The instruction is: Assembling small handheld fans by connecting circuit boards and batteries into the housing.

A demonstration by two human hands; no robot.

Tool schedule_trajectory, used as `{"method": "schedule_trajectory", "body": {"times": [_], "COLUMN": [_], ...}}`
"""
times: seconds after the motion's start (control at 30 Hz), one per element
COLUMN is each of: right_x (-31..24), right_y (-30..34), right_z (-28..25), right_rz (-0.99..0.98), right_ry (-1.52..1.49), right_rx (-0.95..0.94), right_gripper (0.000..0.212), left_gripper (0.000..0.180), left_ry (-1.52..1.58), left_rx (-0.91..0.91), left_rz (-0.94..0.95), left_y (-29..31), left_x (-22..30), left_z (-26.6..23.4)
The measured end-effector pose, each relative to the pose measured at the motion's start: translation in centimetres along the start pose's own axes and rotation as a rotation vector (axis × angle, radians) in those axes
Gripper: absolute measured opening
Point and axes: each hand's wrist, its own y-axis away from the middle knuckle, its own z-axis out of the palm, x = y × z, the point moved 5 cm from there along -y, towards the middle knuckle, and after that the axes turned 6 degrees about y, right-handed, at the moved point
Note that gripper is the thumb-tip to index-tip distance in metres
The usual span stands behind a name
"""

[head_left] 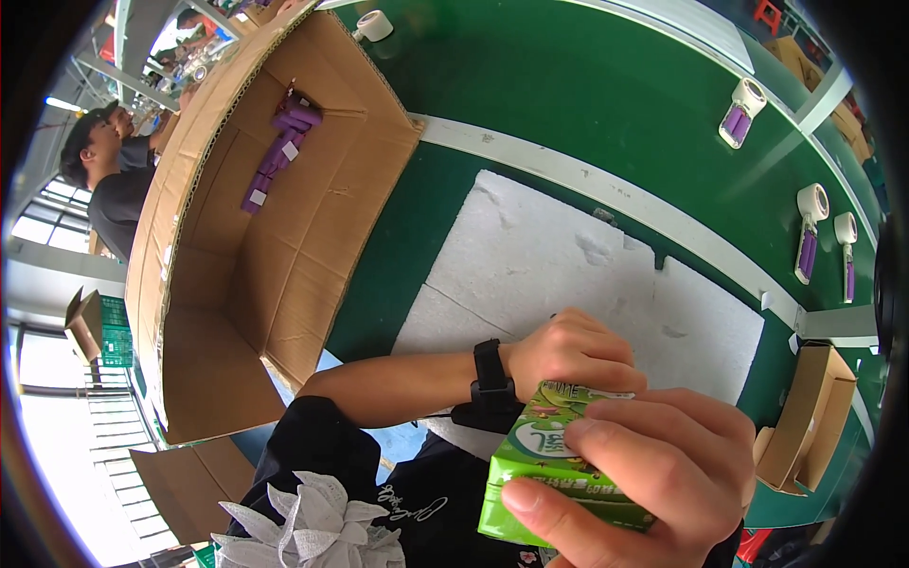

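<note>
- The right hand (663, 464) is partly closed; its thumb and fingers hold a small green printed carton (516, 473), which is low in the view, in front of the body.
- The left hand (573, 350) has its fingers bent and is at the far end of this carton; I cannot tell whether it grips it. A black wristband (492, 379) is around the left wrist.
- The right hand covers part of the carton, and the left hand covers part of the flat white foam sheet (530, 256) lying on the green table (549, 66).
- At left, a large open brown cardboard box (312, 246) contains purple cylinders (275, 159).
- At right is a smaller open brown cardboard box (803, 417).
</note>
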Motion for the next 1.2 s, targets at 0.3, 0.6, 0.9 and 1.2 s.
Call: {"method": "schedule_trajectory", "body": {"times": [0.3, 0.6, 0.9, 1.2], "right_x": [0.3, -0.8, 0.5, 0.0], "right_y": [0.4, 2.0, 0.3, 1.8], "right_z": [-0.3, 0.9, 0.1, 1.2], "right_rz": [-0.034, 0.385, -0.110, 0.257], "right_ry": [-0.008, 0.030, 0.005, -0.081], "right_rx": [0.260, 0.081, 0.316, 0.284], "right_gripper": [0.040, 0.043, 0.038, 0.024], "left_gripper": [0.025, 0.026, 0.027, 0.028], "left_ry": [0.027, 0.031, 0.030, 0.016], "left_rx": [0.011, -0.001, 0.003, 0.004], "left_rz": [-0.005, -0.018, -0.018, -0.003], "left_y": [0.0, 0.0, 0.0, 0.2], "left_x": [-0.1, -0.1, -0.1, -0.2], "left_z": [0.1, 0.0, -0.1, 0.2]}}
